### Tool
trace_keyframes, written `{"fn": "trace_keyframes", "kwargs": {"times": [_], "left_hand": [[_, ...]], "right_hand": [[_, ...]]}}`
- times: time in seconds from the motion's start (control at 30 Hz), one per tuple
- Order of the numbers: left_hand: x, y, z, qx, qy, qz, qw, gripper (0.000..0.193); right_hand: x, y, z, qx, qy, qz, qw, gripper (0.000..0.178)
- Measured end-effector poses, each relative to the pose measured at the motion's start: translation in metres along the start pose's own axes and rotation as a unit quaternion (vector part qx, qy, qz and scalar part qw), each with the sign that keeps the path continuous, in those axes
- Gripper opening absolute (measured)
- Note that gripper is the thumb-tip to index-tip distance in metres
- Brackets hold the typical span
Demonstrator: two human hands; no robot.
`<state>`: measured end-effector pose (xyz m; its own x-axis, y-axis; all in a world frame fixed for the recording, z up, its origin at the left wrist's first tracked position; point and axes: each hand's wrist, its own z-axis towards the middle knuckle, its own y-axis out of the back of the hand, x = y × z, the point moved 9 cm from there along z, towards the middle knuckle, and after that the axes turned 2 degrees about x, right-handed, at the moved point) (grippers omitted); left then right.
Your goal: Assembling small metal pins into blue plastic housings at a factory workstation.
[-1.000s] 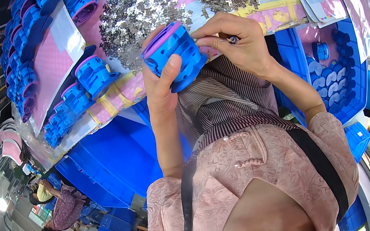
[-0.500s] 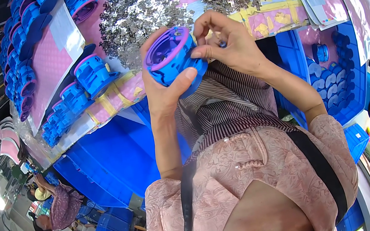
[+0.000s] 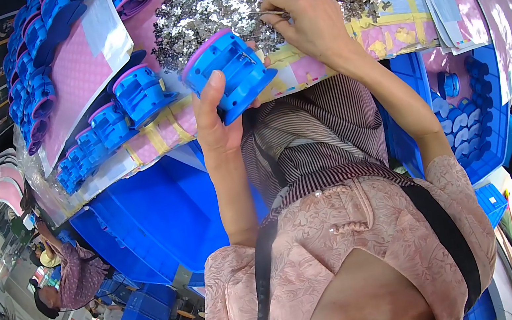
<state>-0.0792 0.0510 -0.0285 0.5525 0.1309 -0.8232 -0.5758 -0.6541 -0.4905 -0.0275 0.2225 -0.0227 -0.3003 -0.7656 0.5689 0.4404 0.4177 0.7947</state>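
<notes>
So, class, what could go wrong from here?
The left hand holds the blue spool tilted, so it might slip from that grip. The right hand, pinching a thin metallic object, is by loose metal pieces and could scatter some. The row of blue spools stands near the table edge, where a bump might topple one.

Two bare hands (image 3: 315, 24) showed — with one held pink-rimmed blue plastic spool (image 3: 238, 74) and two heaps of silvery metal pieces (image 3: 208, 8).
</notes>
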Motion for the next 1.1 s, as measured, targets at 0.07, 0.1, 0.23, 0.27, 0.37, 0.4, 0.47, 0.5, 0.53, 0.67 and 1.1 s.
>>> {"fn": "trace_keyframes", "kwargs": {"times": [0.07, 0.1, 0.23, 0.27, 0.37, 0.4, 0.47, 0.5, 0.53, 0.67, 1.1], "left_hand": [[0.001, 0.003, 0.001, -0.032, -0.004, -0.008, 0.999, 0.075], [0.001, 0.003, 0.002, -0.031, -0.004, -0.009, 0.999, 0.075], [0.003, 0.003, 0.007, -0.003, -0.002, -0.012, 1.0, 0.074], [0.004, 0.005, 0.007, -0.001, 0.0, -0.007, 1.0, 0.073], [0.006, 0.005, 0.006, 0.003, 0.002, -0.018, 1.0, 0.073], [0.006, 0.005, 0.006, 0.003, 0.001, -0.017, 1.0, 0.073], [0.005, 0.006, 0.005, -0.001, 0.0, -0.017, 1.0, 0.073], [0.005, 0.006, 0.005, -0.001, 0.0, -0.016, 1.0, 0.073], [0.005, 0.006, 0.005, -0.002, -0.001, -0.01, 1.0, 0.073], [0.003, 0.011, 0.002, -0.025, -0.006, 0.006, 1.0, 0.068], [-0.011, 0.01, -0.001, -0.11, -0.11, 0.073, 0.985, 0.058]], "right_hand": [[0.002, 0.0, 0.002, 0.007, 0.002, -0.001, 1.0, 0.015], [0.003, 0.0, 0.002, 0.013, 0.003, -0.002, 1.0, 0.014], [0.009, 0.008, 0.003, -0.035, 0.013, 0.038, 0.999, 0.013], [0.01, 0.005, 0.005, -0.019, 0.02, 0.027, 0.999, 0.015], [0.009, 0.003, 0.006, 0.003, 0.024, 0.027, 0.999, 0.018], [0.008, 0.002, 0.006, 0.009, 0.022, 0.038, 0.999, 0.018], [0.004, 0.005, 0.007, 0.016, -0.011, 0.139, 0.99, 0.016], [-0.001, 0.003, 0.007, 0.024, -0.045, 0.238, 0.97, 0.015], [-0.001, 0.004, 0.006, 0.024, -0.046, 0.239, 0.97, 0.015], [0.017, 0.014, 0.002, 0.082, -0.085, 0.506, 0.854, 0.016], [0.031, 0.0, -0.02, 0.078, -0.192, 0.593, 0.778, 0.019]]}}
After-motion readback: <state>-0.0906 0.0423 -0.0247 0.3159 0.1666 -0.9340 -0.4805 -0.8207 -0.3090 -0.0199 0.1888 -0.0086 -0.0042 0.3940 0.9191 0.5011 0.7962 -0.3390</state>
